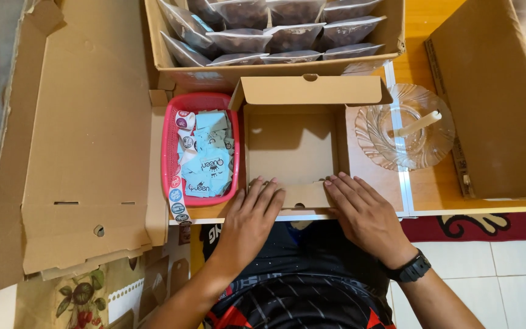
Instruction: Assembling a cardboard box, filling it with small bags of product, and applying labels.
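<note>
Left hand [252, 214] and right hand [363, 210] lie flat, fingers extended, grip unclosed, pressing the front wall of the open box [292, 146] beside the red basket [168, 143].

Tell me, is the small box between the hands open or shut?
Open: the small box has its lid flipped back, and its inside shows bare.

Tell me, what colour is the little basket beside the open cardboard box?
The basket is pinkish red, seen best in the head view, left of the box.

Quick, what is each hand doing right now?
Left hand: open, flat on the cardboard box's front flap.
Right hand: open, pressing the same flap.
</note>
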